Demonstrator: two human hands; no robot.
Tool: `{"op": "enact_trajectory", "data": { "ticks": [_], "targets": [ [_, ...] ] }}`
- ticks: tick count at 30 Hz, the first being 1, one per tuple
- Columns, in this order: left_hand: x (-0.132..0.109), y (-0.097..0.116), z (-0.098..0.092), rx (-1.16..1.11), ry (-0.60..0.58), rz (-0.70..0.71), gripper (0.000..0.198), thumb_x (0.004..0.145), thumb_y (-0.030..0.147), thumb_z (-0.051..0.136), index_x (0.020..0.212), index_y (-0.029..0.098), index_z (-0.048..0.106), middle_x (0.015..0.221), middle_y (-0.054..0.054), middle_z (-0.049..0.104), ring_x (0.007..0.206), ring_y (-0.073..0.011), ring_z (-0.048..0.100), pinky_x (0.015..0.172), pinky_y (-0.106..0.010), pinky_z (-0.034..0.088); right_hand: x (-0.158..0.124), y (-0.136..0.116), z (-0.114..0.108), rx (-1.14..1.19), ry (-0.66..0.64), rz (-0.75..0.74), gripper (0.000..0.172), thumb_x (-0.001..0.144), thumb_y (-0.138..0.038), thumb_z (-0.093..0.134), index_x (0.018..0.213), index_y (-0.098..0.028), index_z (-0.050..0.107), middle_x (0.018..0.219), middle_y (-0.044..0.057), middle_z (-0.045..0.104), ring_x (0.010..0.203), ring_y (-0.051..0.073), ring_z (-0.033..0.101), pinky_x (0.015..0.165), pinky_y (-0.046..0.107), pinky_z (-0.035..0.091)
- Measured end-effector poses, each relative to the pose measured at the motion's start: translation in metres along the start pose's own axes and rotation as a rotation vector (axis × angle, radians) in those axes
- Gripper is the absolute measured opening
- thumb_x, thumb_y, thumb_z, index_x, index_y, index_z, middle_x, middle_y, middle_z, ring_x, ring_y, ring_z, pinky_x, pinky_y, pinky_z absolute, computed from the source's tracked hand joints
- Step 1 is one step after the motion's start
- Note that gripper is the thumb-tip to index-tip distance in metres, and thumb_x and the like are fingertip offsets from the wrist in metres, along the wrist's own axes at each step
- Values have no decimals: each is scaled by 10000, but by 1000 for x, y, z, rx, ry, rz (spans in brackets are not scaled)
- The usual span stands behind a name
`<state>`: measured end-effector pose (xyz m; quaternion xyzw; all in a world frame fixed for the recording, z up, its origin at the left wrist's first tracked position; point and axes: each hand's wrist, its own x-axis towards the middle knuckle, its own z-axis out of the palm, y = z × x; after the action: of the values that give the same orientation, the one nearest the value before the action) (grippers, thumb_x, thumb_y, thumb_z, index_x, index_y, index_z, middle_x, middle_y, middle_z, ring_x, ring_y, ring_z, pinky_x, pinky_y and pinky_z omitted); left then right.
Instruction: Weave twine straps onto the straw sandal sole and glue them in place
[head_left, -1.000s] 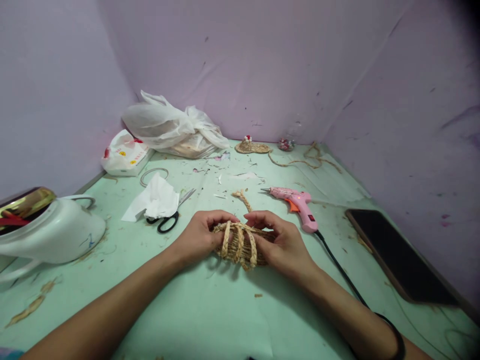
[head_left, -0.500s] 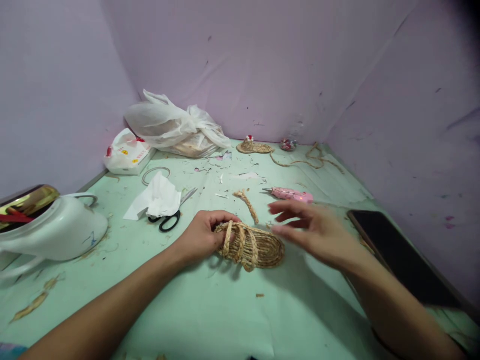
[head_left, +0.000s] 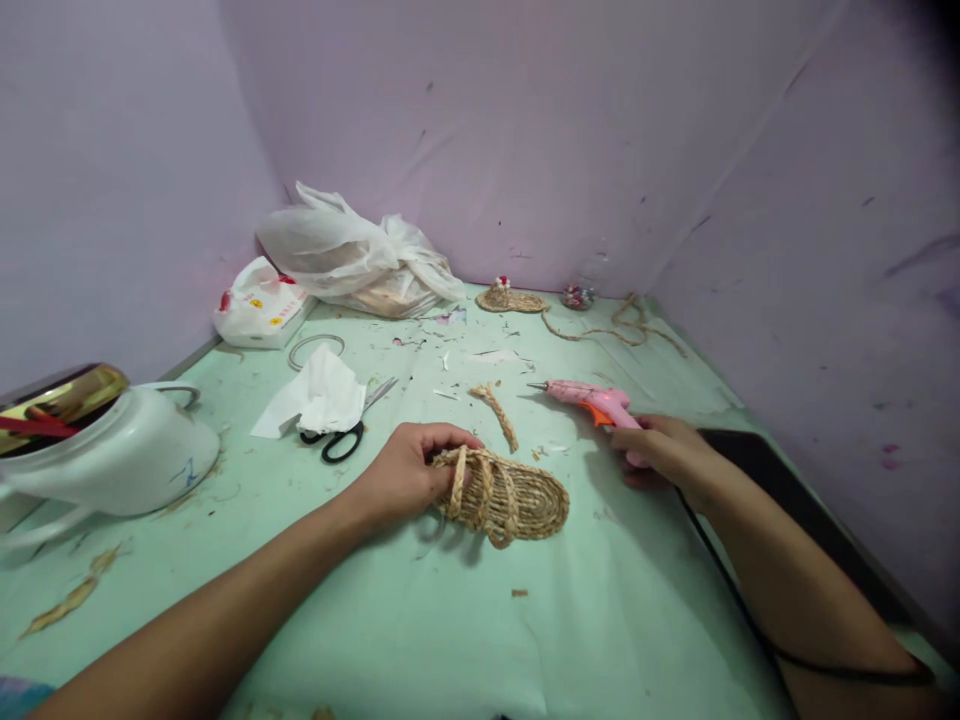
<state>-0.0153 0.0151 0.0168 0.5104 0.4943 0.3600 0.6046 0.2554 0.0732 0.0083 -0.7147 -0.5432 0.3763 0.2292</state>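
Observation:
My left hand (head_left: pixel 420 470) grips the near-left end of a woven straw sandal (head_left: pixel 540 500), some of its fingers tucked under the braided straps. The sandal's coiled sole points to the right, just above the table. Over on the right, my right hand (head_left: pixel 660 450) is closed around the handle of a pink glue gun (head_left: pixel 589 395) with an orange trigger. Its metal nozzle points left. A short braided straw strip (head_left: pixel 499 415) lies behind the sandal.
Black-handled scissors (head_left: pixel 343 440) lie partly under a crumpled white tissue (head_left: pixel 322 390). A white pot (head_left: pixel 150 450) stands at the left, a phone (head_left: pixel 810 530) at the right. Farther back are a plastic bag (head_left: pixel 360 260), another straw sandal (head_left: pixel 517 300), a bead jar (head_left: pixel 579 295) and a cord (head_left: pixel 592 332).
My right hand, open and empty before, has moved right and taken hold of the glue gun by its handle. The left hand and the sandal have stayed nearly in place.

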Motion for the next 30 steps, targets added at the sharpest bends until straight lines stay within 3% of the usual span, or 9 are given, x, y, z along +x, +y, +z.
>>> {"op": "enact_trajectory", "data": {
  "ticks": [2, 5, 9, 12, 16, 20, 24, 26, 30],
  "targets": [
    [-1, 0, -1, -6, 5, -1, 214, 576, 143, 652, 788, 121, 651, 698, -32, 664, 609, -134, 582, 585, -244, 457, -12, -8, 1, 112, -83, -56, 150, 654, -240, 573, 763, -157, 633, 613, 55, 620, 514, 166, 575, 433, 274, 475],
    [-2, 0, -3, -7, 28, -6, 225, 568, 145, 656, 792, 123, 652, 691, -29, 665, 603, -134, 584, 581, -246, 458, -36, -16, 2, 345, -178, -310, 300, 686, -265, 606, 971, -174, 592, 773, 61, 617, 568, 146, 546, 397, 224, 419],
    [-3, 0, -4, 7, 53, 13, 228, 568, 144, 656, 795, 128, 656, 700, -29, 670, 605, -134, 588, 586, -250, 463, -61, -9, 6, 270, -246, -521, 245, 779, -351, 573, 970, -198, 585, 585, -12, 511, 491, 115, 449, 432, 222, 393],
    [-5, -1, -5, 30, 53, 42, 210, 584, 145, 648, 793, 128, 661, 695, -26, 666, 603, -131, 584, 583, -244, 458, -66, 7, 9, 277, -263, -565, 236, 846, -395, 468, 944, -221, 594, 577, -3, 502, 507, 134, 454, 443, 238, 396],
    [-6, -1, -6, 38, 47, 59, 202, 602, 151, 642, 802, 127, 664, 705, -28, 666, 605, -127, 580, 579, -237, 452, -66, 21, 8, 216, -157, -601, 170, 829, -368, 507, 784, -237, 606, 613, 17, 555, 547, 160, 511, 469, 256, 430],
    [-7, -1, -5, 49, 54, 62, 211, 598, 145, 643, 807, 130, 664, 696, -22, 665, 600, -126, 580, 571, -232, 447, -71, 20, 7, 64, -95, -694, 94, 788, -310, 562, 848, -261, 613, 699, 22, 609, 616, 194, 567, 505, 278, 469],
    [-6, -1, -5, 59, 53, 68, 205, 603, 132, 632, 805, 131, 666, 699, -20, 666, 609, -127, 582, 574, -229, 444, -77, 17, 10, -45, 25, -799, 38, 781, -278, 554, 766, -266, 587, 536, -21, 493, 461, 157, 473, 383, 245, 395],
    [-6, -1, -5, 68, 52, 78, 199, 606, 128, 627, 801, 132, 668, 704, -20, 667, 615, -127, 583, 580, -228, 443, -79, 15, 12, -87, 84, -834, 92, 783, -268, 547, 692, -258, 553, 493, -35, 438, 405, 135, 413, 344, 233, 354],
    [-7, -2, -5, 70, 55, 77, 204, 607, 119, 619, 804, 131, 670, 707, -23, 666, 618, -126, 580, 581, -227, 443, -82, 9, 15, -126, 149, -899, 72, 766, -239, 557, 694, -245, 558, 490, -31, 470, 400, 133, 443, 339, 228, 374]
  ]
}}
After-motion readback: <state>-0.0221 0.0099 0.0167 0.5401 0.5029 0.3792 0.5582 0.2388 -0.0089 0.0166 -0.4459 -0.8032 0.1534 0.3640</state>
